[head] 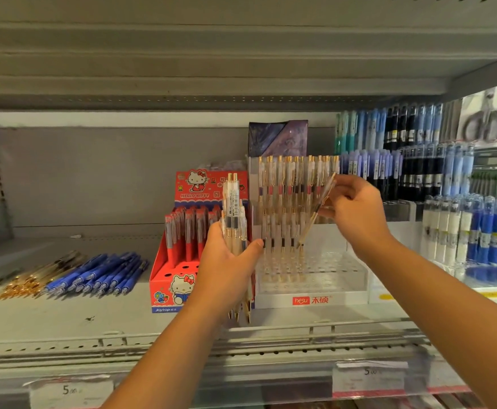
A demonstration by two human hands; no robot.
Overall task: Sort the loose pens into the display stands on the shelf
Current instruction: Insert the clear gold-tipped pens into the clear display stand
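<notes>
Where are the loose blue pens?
Head view, lower left: blue pens lie on the shelf, between the gold-clipped pens and the Hello Kitty stand.

Pen bundle partly hidden in grip; price labels blurred.

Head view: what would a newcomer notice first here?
At centre, the left hand grips a bundle of clear pens, while the right hand pinches a single pen slanted over the clear stand. Left of them stands a red Hello Kitty box, and loose blue pens lie on the shelf further left.
</notes>
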